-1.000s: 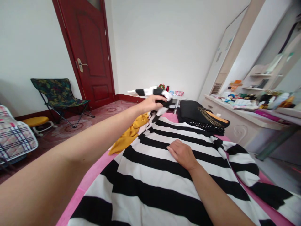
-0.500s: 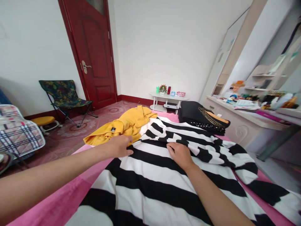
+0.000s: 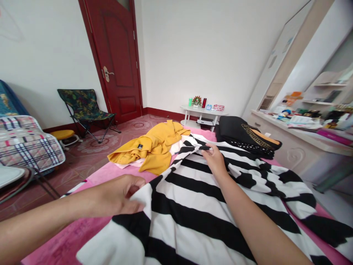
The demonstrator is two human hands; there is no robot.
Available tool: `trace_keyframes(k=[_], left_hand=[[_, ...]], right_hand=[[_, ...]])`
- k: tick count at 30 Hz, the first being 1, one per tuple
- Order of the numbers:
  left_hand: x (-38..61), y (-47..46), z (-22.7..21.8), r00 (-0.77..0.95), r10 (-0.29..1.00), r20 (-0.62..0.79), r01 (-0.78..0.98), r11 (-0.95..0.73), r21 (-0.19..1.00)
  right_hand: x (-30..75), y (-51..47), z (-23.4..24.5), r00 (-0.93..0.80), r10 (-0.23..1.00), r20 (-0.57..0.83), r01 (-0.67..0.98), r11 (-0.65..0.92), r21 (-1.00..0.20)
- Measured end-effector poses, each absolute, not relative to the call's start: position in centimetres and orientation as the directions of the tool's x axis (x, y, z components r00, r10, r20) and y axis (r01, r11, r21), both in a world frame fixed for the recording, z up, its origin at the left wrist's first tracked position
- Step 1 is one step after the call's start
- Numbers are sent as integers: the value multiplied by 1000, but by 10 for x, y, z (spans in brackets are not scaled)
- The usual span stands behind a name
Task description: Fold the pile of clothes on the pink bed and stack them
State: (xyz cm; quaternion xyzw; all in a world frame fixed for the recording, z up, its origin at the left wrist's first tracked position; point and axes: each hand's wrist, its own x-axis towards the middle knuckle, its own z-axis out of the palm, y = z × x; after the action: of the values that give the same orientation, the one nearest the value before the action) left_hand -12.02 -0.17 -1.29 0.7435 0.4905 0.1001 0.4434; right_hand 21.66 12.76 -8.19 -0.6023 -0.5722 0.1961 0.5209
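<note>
A black-and-white striped long-sleeved top [image 3: 190, 204] is spread over the pink bedding, one sleeve folded in at the right. My left hand [image 3: 128, 197] pinches its left edge and holds that cloth a little raised. Farther up, near the collar, my right hand [image 3: 214, 158] grips a gathered bit of the same top between thumb and fingers. Beyond my left hand lies a crumpled yellow garment [image 3: 154, 145] with a small dark label. Folded black clothes [image 3: 234, 130] with a gold pattern are stacked behind the top on the right.
Pink bedding [image 3: 96, 235] lies under the clothes. A camouflage folding chair [image 3: 85, 110] and a yellow stool [image 3: 63, 135] stand on the floor at left. At the far wall is a small white table [image 3: 190, 109]. A cluttered counter [image 3: 298, 134] runs along the right.
My left hand has come nearer and taken the top's left edge, lifting it. My right hand has moved up toward the collar and grasped cloth there. The view has shifted slightly left.
</note>
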Motion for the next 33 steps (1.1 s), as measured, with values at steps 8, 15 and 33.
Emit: trace_keyframes(k=[8, 15, 33], left_hand=[[-36, -28, 32, 668, 726, -163, 447, -217, 868], [27, -32, 5, 810, 552, -197, 462, -395, 794], [116, 105, -97, 503, 833, 229, 727, -552, 409]], right_hand=[[231, 138, -85, 300, 827, 476, 282, 399, -872], [251, 131, -92, 427, 760, 490, 425, 310, -851], [248, 106, -90, 459, 791, 405, 645, 17, -764]])
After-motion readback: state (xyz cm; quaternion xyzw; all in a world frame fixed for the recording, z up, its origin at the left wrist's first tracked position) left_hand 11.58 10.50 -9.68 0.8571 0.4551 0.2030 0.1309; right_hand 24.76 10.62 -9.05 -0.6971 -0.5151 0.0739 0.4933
